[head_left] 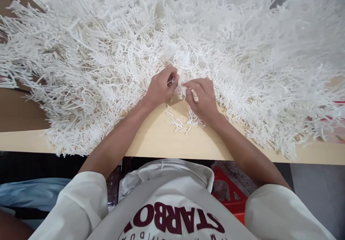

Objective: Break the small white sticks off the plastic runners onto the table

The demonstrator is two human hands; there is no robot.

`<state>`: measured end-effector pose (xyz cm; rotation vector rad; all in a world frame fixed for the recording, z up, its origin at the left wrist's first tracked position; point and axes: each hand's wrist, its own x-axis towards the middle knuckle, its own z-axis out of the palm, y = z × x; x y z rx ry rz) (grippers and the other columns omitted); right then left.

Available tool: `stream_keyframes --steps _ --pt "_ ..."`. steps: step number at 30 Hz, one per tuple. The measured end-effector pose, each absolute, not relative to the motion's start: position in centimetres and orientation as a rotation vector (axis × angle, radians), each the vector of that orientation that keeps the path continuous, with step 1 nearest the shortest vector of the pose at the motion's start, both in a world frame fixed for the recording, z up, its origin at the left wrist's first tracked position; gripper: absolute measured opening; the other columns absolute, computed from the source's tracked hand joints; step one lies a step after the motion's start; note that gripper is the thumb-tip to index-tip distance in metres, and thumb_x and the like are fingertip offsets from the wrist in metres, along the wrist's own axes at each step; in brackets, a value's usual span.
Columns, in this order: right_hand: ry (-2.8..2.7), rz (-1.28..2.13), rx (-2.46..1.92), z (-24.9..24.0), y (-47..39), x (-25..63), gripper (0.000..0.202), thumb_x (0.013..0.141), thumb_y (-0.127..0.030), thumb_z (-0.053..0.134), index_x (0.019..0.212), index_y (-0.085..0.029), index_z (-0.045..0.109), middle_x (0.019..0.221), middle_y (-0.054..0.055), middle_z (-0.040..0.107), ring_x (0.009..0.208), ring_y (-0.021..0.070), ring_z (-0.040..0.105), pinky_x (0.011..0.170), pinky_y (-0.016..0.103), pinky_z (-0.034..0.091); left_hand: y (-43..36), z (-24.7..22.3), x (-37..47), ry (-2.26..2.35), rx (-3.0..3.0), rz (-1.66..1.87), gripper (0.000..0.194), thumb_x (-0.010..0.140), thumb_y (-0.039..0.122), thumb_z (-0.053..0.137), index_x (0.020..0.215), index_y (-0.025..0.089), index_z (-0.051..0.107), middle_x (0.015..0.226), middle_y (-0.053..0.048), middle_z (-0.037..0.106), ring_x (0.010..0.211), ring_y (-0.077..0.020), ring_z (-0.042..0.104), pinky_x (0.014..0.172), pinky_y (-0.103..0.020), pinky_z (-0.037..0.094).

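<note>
A large heap of thin white plastic-like strands [113,56] covers most of the light wooden table [151,143]. At the heap's front edge, my left hand [163,85] is closed, thumb and fingertips pinched together; what lies between them is too small to make out. My right hand [202,98] is just to its right, fingers curled, with small white pieces under and beside them; whether it grips any is unclear. A small scatter of short white sticks [178,123] lies on the table below both hands.
Brown cardboard [21,109] stands at the left edge. Below the table are a red plastic stool [229,193] and, at the lower left, blue fabric [35,193]. Pink-red patterned material [336,121] shows at the far right.
</note>
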<state>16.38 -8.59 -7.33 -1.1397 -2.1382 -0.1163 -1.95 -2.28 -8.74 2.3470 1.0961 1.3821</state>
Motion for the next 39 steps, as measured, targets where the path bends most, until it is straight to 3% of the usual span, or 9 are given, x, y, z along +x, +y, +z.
stream_keyframes --steps 3,7,11,14,17,20,26,31,39 --pt "-2.136 -0.155 -1.258 -7.2 -7.7 17.0 0.034 0.095 -0.024 0.039 0.126 -0.034 0.050 0.122 0.006 0.058 0.109 0.0235 0.054 0.089 0.046 0.043 -2.5 -8.7 -1.9 1.125 2.236 1.413 0.021 0.097 0.042 0.038 0.103 0.025 0.050 0.073 0.003 0.057 0.057 -0.0058 0.053 0.054 -0.022 0.044" --pt "-2.284 -0.136 -1.181 -7.1 -7.6 17.6 0.038 0.094 -0.021 0.044 0.124 -0.043 0.052 0.130 0.001 0.055 0.116 0.0223 0.051 0.095 0.045 0.041 -2.4 -8.9 -1.8 1.083 2.184 1.386 0.021 0.096 0.042 0.041 0.104 0.025 0.049 0.074 0.004 0.057 0.056 -0.0046 0.055 0.051 -0.020 0.042" --pt "-2.315 -0.041 -1.086 -7.3 -7.6 17.8 0.023 0.093 -0.028 0.050 0.111 -0.037 0.060 0.116 0.001 0.065 0.106 0.0190 0.058 0.091 0.040 0.044 -2.6 -8.9 -1.8 1.039 2.270 1.315 0.025 0.096 0.044 0.040 0.106 0.024 0.051 0.078 0.002 0.060 0.060 -0.0061 0.057 0.056 -0.023 0.045" --pt "-2.130 0.018 -1.125 -7.7 -7.3 17.6 0.019 0.094 -0.033 0.049 0.107 -0.029 0.063 0.101 0.003 0.070 0.092 0.0162 0.064 0.084 0.035 0.050 -2.9 -8.4 -2.0 1.080 2.359 1.426 0.032 0.094 0.050 0.040 0.111 0.025 0.049 0.100 -0.005 0.063 0.089 -0.0140 0.063 0.074 -0.031 0.050" --pt "-1.843 0.215 -1.223 -7.9 -7.2 17.2 0.023 0.090 -0.042 0.055 0.105 -0.026 0.062 0.095 0.001 0.070 0.078 0.0125 0.066 0.075 0.030 0.054 -3.1 -8.1 -2.0 0.964 2.503 1.447 0.049 0.088 0.063 0.042 0.121 0.027 0.044 0.123 -0.009 0.057 0.117 -0.0218 0.056 0.093 -0.040 0.046" --pt "-1.639 0.516 -1.186 -7.8 -7.4 16.7 0.027 0.084 -0.047 0.062 0.101 -0.027 0.059 0.092 -0.002 0.069 0.074 0.0107 0.067 0.070 0.027 0.056 -3.3 -8.2 -1.8 0.759 2.671 1.186 0.059 0.085 0.068 0.042 0.125 0.024 0.043 0.121 -0.009 0.060 0.116 -0.0224 0.056 0.096 -0.041 0.043" --pt "-1.700 0.474 -1.169 -6.6 -7.7 16.3 0.017 0.088 -0.041 0.057 0.089 -0.025 0.063 0.088 0.000 0.065 0.076 0.0108 0.062 0.068 0.027 0.052 -3.2 -8.3 -1.7 0.936 2.668 0.984 0.024 0.096 0.034 0.039 0.101 0.019 0.057 0.091 -0.004 0.067 0.086 -0.0145 0.060 0.081 -0.030 0.043" --pt "-1.846 0.278 -1.280 -6.7 -7.5 16.6 0.025 0.091 -0.039 0.051 0.074 -0.021 0.055 0.066 -0.002 0.056 0.059 0.0094 0.050 0.059 0.026 0.041 -3.1 -8.2 -1.9 0.867 2.743 0.954 0.025 0.091 0.013 0.037 0.101 0.019 0.059 0.091 -0.004 0.067 0.085 -0.0143 0.058 0.079 -0.030 0.042" --pt "-1.972 0.260 -1.358 -6.9 -7.3 17.2 0.029 0.093 -0.033 0.043 0.067 -0.020 0.043 0.057 -0.004 0.043 0.053 0.0084 0.038 0.054 0.026 0.029 -2.6 -8.9 -1.6 0.892 2.823 0.952 0.027 0.091 0.015 0.041 0.107 0.020 0.062 0.097 -0.004 0.069 0.091 -0.0149 0.060 0.080 -0.030 0.041"
